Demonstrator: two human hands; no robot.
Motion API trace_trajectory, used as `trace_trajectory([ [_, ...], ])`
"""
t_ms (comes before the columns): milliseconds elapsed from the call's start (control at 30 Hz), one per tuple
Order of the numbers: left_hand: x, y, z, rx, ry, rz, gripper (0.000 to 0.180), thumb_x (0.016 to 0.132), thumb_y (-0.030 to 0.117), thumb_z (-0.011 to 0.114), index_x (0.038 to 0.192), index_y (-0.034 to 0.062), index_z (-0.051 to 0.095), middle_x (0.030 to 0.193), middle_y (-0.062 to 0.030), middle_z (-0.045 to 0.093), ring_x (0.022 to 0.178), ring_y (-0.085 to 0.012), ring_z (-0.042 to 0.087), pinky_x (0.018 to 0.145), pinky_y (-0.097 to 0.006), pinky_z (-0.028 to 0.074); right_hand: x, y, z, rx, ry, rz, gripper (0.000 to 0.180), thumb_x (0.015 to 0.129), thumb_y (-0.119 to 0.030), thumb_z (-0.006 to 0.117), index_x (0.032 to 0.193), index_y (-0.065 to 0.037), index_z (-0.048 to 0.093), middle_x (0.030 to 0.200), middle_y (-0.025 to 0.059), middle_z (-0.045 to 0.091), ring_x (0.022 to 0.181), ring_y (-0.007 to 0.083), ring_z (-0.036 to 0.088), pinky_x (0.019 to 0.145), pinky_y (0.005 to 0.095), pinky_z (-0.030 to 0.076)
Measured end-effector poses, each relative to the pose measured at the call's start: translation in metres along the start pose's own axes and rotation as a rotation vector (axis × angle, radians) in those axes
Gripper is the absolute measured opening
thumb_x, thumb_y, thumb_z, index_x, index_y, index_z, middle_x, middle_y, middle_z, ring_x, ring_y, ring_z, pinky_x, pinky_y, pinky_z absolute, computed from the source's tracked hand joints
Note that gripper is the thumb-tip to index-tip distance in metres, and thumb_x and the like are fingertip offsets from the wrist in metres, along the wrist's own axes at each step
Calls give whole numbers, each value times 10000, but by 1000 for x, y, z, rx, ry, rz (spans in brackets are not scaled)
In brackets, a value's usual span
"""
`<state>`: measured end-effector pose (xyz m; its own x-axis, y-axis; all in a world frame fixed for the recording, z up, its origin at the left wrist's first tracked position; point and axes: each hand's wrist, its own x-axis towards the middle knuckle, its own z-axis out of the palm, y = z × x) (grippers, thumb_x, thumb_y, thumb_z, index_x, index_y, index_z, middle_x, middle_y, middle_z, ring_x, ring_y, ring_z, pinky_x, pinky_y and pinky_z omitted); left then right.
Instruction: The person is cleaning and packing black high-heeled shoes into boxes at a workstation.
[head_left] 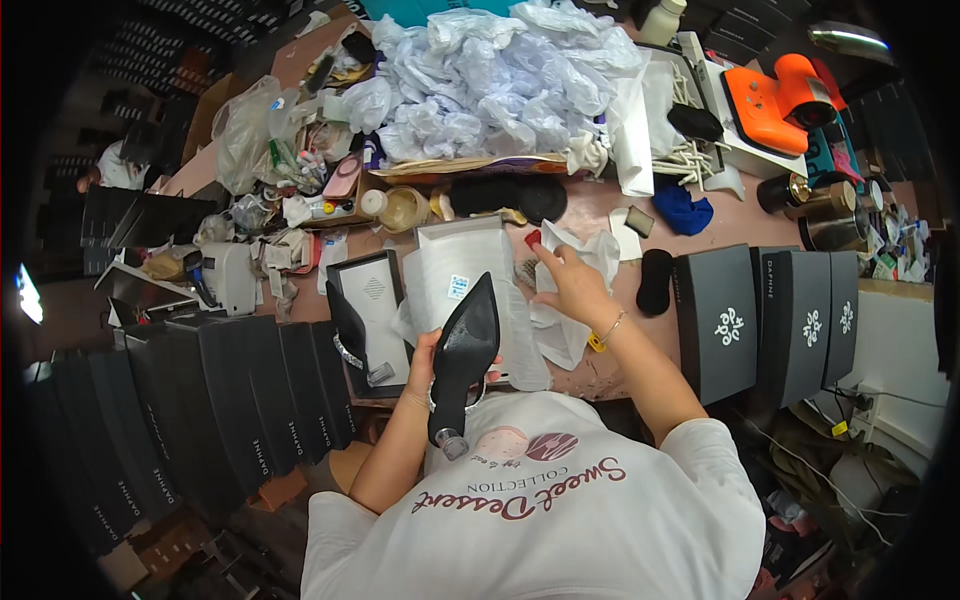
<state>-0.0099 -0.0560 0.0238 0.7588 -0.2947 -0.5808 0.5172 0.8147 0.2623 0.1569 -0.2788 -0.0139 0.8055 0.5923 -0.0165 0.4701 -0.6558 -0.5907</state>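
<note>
My left hand (424, 362) grips a black pointed high-heeled shoe (463, 352), sole up, toe pointing away from me and heel toward my chest. My right hand (572, 283) hovers over white wrapping paper (565, 300) on the pinkish table (600, 375), its fingertips next to a small red piece (533, 239). A second black shoe (350, 330) with a sparkly strap lies in an open shoe box (372, 300) to the left. A white padded sleeve (455, 270) lies under the held shoe.
Closed black shoe boxes stand in a row at the right (770, 320) and stack up at the left (230, 400). A heap of crumpled plastic bags (490, 75) fills the far side. An orange handheld tool (785, 95) sits at the far right. Another person (120, 165) sits far left.
</note>
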Motion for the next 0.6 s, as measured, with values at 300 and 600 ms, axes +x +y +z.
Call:
trace_trajectory([
  [300,-8,-1,-13,-128,-5,56,778,820,541,472,1333,-37,389,1194,-260,525,982,-348,598,829,-484,522,-12,64,0,-164,23,168,275,725,-9,576,994,-29,630,886,170,576,802,346,617,676,421,517],
  [600,0,4,-15,-138,-87,42,713,845,512,445,1288,-46,428,1094,-237,579,906,-325,631,696,-402,571,114,-36,0,131,48,-257,260,798,-50,533,1034,-65,643,871,124,623,822,324,616,709,405,500],
])
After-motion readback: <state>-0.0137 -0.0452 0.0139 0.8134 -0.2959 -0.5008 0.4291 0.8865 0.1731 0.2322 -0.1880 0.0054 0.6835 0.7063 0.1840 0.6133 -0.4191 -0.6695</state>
